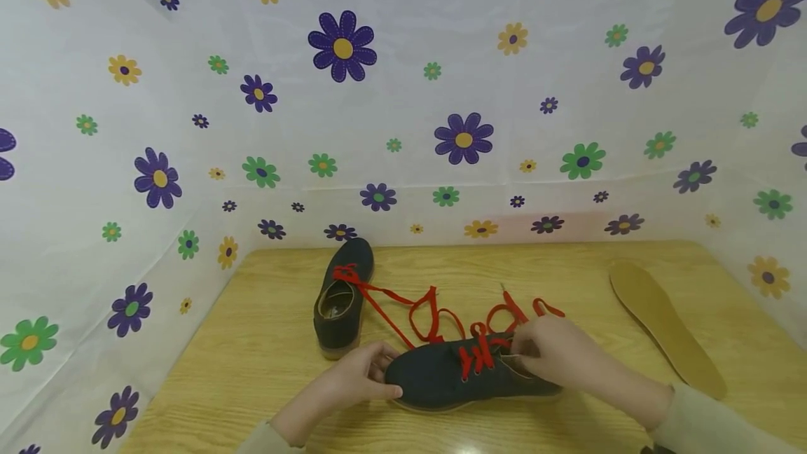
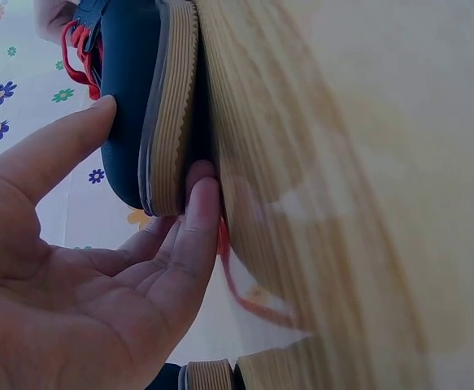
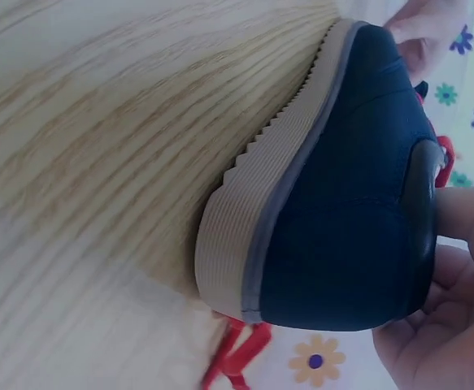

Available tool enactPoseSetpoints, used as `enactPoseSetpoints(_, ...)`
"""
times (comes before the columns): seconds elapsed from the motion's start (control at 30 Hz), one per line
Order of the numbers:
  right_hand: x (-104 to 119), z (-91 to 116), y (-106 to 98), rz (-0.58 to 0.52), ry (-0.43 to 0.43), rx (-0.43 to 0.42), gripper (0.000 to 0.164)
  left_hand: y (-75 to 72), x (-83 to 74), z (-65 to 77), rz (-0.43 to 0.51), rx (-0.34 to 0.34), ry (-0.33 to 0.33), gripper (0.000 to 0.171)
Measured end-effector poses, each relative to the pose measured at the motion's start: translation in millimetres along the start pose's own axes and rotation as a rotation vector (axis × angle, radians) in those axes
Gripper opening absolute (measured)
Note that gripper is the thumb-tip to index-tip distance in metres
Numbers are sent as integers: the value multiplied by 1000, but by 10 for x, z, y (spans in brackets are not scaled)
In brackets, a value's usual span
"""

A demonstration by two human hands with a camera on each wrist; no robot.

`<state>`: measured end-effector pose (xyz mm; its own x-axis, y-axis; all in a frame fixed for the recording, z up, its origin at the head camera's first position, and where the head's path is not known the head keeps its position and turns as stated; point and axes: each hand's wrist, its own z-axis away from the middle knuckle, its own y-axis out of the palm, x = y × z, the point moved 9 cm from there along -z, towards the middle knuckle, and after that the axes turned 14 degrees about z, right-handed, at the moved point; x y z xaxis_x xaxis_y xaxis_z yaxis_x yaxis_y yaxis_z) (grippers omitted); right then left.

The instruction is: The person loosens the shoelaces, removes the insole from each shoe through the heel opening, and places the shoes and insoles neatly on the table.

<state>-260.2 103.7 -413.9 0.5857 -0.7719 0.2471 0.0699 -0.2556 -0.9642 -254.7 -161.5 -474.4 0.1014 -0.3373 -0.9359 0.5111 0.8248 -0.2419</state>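
Note:
A dark navy shoe [image 1: 429,377] with red laces [image 1: 482,354] lies across the front of the table, toe to the left. My left hand [image 1: 356,378] grips its toe. The left wrist view shows the thumb on the upper and the fingers curled at the ribbed sole [image 2: 171,122]. At the heel end, my right hand [image 1: 561,350] holds the shoe by its collar [image 3: 422,227], fingers bent at the rim of the opening. Part of those fingers is hidden behind the collar. Loose lace ends trail on the table behind the shoe.
The matching shoe [image 1: 340,324] stands behind on the left, toe away from me, its red lace [image 1: 391,293] stretching right. A tan insole [image 1: 668,328] lies at the right of the wooden table [image 1: 252,370]. A flower-patterned sheet [image 1: 403,90] surrounds the back and sides.

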Motion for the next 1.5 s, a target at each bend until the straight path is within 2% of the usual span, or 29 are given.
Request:
enactPoseSetpoints(0.3, -181, -35, 27, -274, 167, 67, 6, -3, 10, -3, 14, 4, 4, 47)
enactPoseSetpoints(0.43, -206, -60, 33, -318, 209, 78, 9, 8, 14, 6, 22, 5, -2, 47)
enactPoseSetpoints(0.63, -205, -71, 4, -278, 210, 71, 13, 25, 10, 0, 19, 9, -2, 47)
enactPoseSetpoints(0.8, -169, -55, -83, -140, 143, 48, 18, 30, 12, -18, 23, 13, 7, 47)
enactPoseSetpoints(0.9, -161, -43, -122, -102, 108, 55, 18, 28, 16, -27, 22, 16, 13, 48)
enactPoseSetpoints(1.0, -206, -50, -126, -148, 135, 75, 18, 19, 17, -13, 21, 12, 6, 48)
enactPoseSetpoints(1.17, -313, -76, -102, -294, 228, 79, 17, 4, 2, 5, 24, 3, 2, 49)
enactPoseSetpoints(1.27, -348, -72, -91, -339, 242, 80, 16, 3, 0, 4, 27, 2, 1, 48)
enactPoseSetpoints(1.37, -336, -66, -97, -329, 210, 81, 15, 3, 5, -4, 38, 3, -4, 48)
enactPoseSetpoints(1.5, -297, -33, -162, -236, 159, 38, 14, 4, 9, -6, 48, 3, -11, 47)
